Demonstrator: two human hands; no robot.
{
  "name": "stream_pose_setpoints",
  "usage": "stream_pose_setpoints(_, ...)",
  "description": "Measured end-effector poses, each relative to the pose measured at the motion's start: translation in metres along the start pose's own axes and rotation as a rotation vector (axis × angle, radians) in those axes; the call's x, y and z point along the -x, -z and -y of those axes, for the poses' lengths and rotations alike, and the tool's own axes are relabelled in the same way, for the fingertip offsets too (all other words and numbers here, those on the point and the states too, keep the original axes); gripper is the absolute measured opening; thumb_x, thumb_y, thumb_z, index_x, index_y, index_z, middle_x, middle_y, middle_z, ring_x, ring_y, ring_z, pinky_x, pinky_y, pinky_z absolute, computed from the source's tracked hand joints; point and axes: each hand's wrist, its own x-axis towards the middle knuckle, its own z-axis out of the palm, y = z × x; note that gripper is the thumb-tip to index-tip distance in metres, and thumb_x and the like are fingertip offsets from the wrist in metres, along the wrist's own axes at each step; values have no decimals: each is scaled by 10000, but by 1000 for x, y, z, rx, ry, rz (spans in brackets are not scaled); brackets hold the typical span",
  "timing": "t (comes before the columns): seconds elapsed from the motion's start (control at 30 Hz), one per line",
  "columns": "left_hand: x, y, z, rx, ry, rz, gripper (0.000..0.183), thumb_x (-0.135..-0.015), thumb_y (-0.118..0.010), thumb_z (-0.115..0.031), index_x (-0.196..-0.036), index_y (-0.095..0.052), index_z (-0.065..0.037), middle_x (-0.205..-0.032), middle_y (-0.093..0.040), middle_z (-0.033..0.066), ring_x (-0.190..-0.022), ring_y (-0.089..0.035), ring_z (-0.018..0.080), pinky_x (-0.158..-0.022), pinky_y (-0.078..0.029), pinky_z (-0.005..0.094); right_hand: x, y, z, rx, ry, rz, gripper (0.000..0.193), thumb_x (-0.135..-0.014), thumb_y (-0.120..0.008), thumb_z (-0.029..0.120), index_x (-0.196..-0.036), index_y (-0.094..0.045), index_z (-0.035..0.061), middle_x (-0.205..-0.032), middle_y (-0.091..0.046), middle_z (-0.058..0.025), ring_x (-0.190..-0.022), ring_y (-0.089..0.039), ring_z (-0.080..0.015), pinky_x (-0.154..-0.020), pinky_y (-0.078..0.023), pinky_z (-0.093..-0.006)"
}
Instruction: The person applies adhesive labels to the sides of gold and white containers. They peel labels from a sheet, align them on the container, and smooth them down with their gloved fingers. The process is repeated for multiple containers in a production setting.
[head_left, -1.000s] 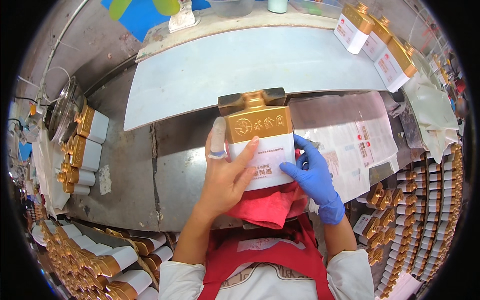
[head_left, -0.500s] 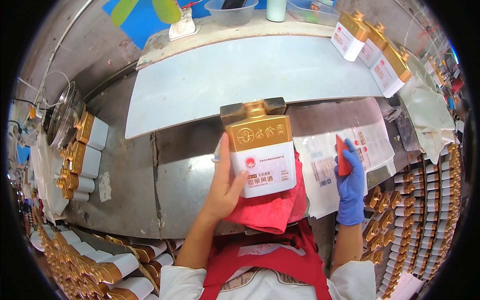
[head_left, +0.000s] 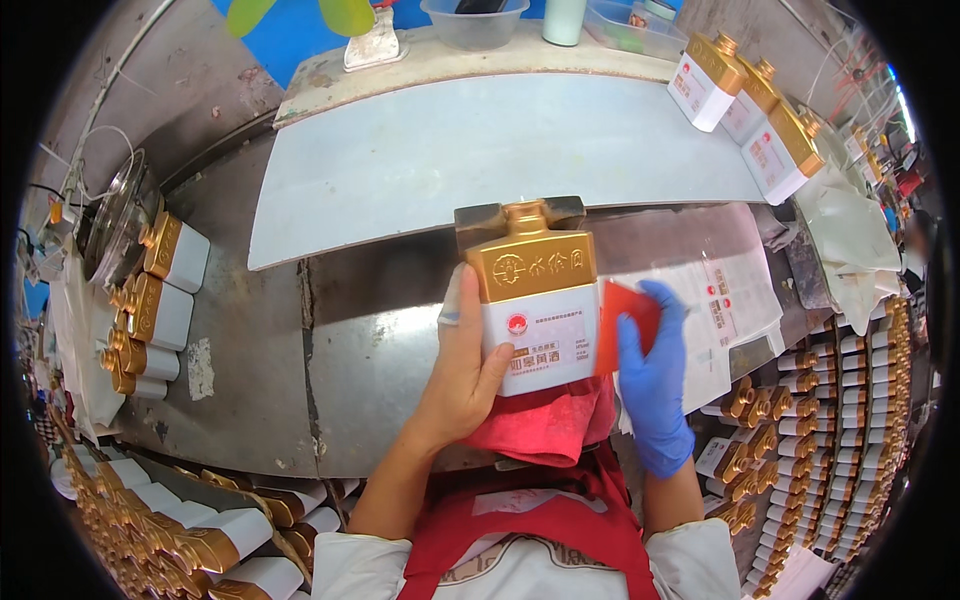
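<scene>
A bottle (head_left: 540, 310) with a gold top and white body stands upright in front of me, its printed face toward me. My left hand (head_left: 465, 365) is closed around its left side, the thumb on the front and a wrap on one finger. In a blue glove, my right hand (head_left: 655, 375) pinches a flat red scraper (head_left: 627, 315), whose edge lies at the bottle's right side. Beneath the bottle a red cloth (head_left: 545, 425) is bunched up. Behind its neck shows a dark block (head_left: 480, 222).
Printed sheets (head_left: 725, 300) lie to the right on the metal table (head_left: 240, 420). Several like bottles stand at the left (head_left: 165, 300) and far right (head_left: 775, 150), with rows below on both sides. A pale board (head_left: 480, 130) spans the back, beyond it a plastic tub (head_left: 475, 25).
My right hand has swung left with the red scraper, from over the sheets to the bottle's right side. The bottle and my left hand appear slightly further right.
</scene>
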Motion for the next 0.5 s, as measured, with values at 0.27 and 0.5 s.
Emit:
stream_pose_setpoints(0.27, 4, 4, 8, 396, 41, -145, 716, -958, -345, -423, -1468, -34, -29, -1508, -129, 169, -1382, -169, 276, -1101, -190, 407, -18, -25, 43, -13, 675, 117, 266, -687, -707, 87, -936, -664, 170, -705, -537, 1, -691, -536, -202, -665, -453, -323)
stream_pose_setpoints(0.5, 11, 7, 13, 370, 93, -168, 822, -920, -362, -573, -1468, -69, -34, -1503, -150, 159, -1372, -213, 264, -1061, -287, 428, 23, 7, 21, -260, 584, 527, 265, -670, -711, 95, -915, -671, 189, -784, -582, 12, -715, -535, -197, -668, -453, -330)
